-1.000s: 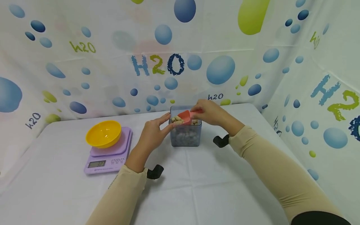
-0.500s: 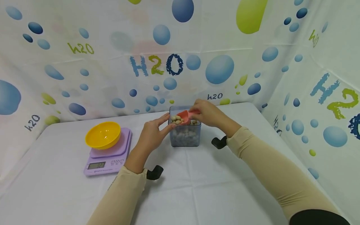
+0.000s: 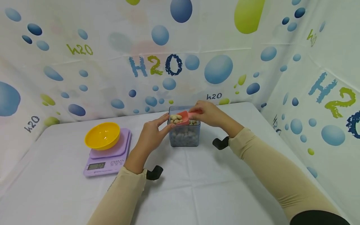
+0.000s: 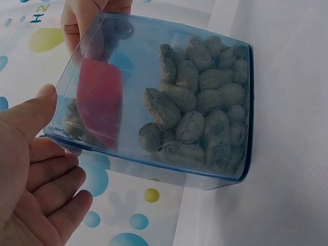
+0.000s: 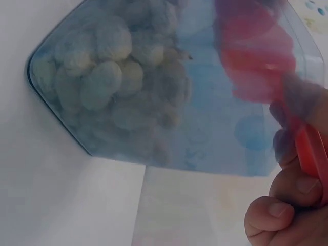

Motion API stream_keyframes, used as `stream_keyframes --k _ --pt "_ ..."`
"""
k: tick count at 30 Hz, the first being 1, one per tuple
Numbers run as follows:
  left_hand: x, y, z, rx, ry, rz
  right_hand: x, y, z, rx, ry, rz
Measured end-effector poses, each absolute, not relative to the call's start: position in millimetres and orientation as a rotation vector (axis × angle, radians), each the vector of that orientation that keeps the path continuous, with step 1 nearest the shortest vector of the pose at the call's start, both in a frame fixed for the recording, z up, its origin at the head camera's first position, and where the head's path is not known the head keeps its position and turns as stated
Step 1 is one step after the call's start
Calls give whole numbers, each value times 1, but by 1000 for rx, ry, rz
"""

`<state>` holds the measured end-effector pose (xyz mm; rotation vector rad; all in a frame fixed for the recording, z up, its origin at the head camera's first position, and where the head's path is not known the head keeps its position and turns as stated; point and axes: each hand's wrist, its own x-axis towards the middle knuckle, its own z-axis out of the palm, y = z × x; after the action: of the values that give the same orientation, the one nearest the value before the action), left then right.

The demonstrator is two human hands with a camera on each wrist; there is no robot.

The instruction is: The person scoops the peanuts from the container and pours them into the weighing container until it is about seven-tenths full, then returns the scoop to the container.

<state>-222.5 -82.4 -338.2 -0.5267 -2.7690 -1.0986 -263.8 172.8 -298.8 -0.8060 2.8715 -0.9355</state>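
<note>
A bluish see-through container [image 3: 184,137] stands upright on the table, with unshelled peanuts [image 4: 210,102] in its lower part. My left hand [image 3: 152,134] holds its left rim corner between thumb and index finger; the other fingers [image 4: 59,189] lie loosely bent beside the wall. My right hand [image 3: 208,113] grips the handle of a red scoop [image 3: 184,117] at the right rim. The scoop's bowl lies inside the container's mouth, loaded with several peanuts [image 3: 176,118]. Through the wall, the right wrist view shows the scoop blurred above the heap.
To the left, a yellow bowl [image 3: 102,136] sits on a purple kitchen scale [image 3: 105,165] with a lit display, too small to read surely. A white cloth [image 3: 180,187] covers the table; a patterned curtain [image 3: 112,78] hangs behind and at the sides.
The scoop has tipped from a steeper tilt to nearly level, with peanuts now plainly visible in its bowl. The left hand keeps its place on the container.
</note>
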Motion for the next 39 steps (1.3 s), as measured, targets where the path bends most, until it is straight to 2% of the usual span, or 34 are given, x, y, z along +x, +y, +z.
stream_keyframes --k 15,39 --pt "-224 -84 -336 -516 -2785 -1109 -255 196 -287 -737 2889 -1006" --pt "-221 -83 -338 -537 -2751 -1149 -255 199 -289 -646 2889 -1006"
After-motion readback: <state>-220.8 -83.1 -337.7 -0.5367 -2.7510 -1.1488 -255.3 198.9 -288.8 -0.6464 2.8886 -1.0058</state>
